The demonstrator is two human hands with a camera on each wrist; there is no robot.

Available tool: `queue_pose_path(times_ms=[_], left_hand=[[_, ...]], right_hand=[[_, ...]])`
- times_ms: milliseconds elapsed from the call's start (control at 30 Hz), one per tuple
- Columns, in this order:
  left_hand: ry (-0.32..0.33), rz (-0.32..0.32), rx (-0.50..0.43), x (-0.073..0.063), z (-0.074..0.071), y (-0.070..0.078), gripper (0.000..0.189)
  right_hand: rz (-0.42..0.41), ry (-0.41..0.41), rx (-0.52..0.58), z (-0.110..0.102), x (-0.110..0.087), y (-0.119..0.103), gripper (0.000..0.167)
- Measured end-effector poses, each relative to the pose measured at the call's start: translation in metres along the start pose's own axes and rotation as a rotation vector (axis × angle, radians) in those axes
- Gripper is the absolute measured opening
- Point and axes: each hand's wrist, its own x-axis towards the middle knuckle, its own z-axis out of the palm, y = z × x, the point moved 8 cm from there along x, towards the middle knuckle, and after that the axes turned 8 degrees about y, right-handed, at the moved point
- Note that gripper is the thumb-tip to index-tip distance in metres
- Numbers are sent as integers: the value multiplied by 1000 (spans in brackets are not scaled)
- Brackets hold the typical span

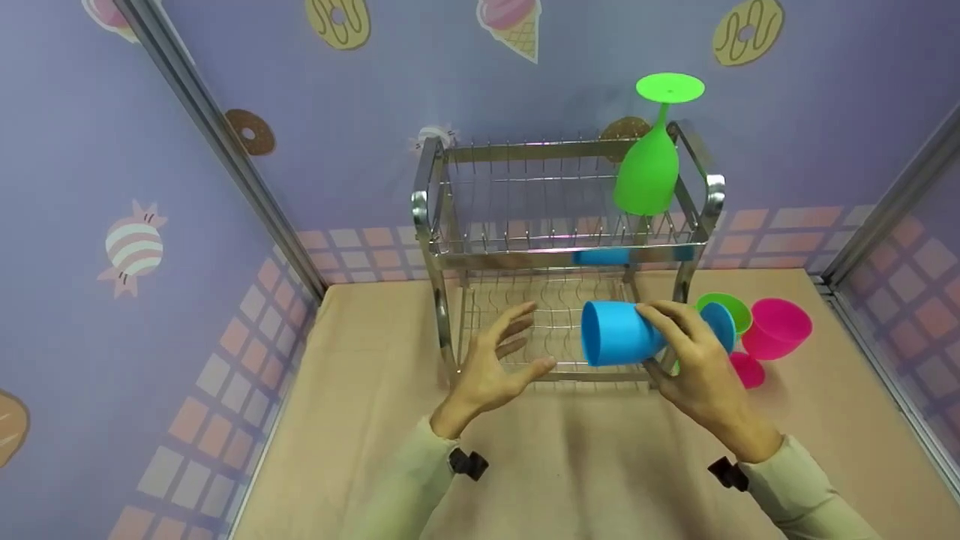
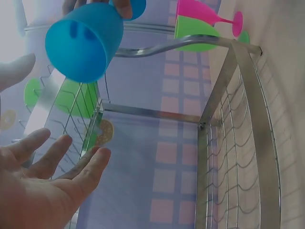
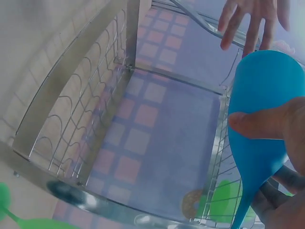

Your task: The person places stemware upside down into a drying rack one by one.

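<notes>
The left hand (image 1: 499, 367), its grip apart and holding nothing, faces the mouth of the blue cup (image 1: 619, 334). The right hand (image 1: 697, 364) has its grip clamped round the lower bowl, near the stem, holding the cup sideways before the rack (image 1: 517, 260). It looks like light, fairly stiff plastic, smooth enough to slip; the bowl's base seems the surest hold, the thin stem and rim likelier to bend. Beyond, an upside-down green cup (image 1: 649, 176) sits on the rack's top shelf.
</notes>
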Motion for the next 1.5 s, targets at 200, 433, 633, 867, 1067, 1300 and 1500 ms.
queue_pose_path(times_ms=[200,433,633,867,1067,1300,1500], left_hand=[[-71,1,-19,2,20,4,80],[-118,11,-56,2,35,7,86],[-112,31,-64,2,38,8,81],[-118,44,-66,3,39,10,77],[-107,34,-76,5,37,9,75],[-67,14,-93,6,33,6,75],[-45,-9,-116,6,34,5,74]], right_hand=[[-32,-18,-21,9,4,-12,96],[-62,-34,-31,16,3,-22,100],[-75,-38,-52,18,1,-26,100],[-111,-25,-85,17,-1,-29,99],[-193,25,-136,11,-3,-36,91],[-267,247,-8,-9,-19,-39,38],[-108,333,229,-7,-34,-19,30]])
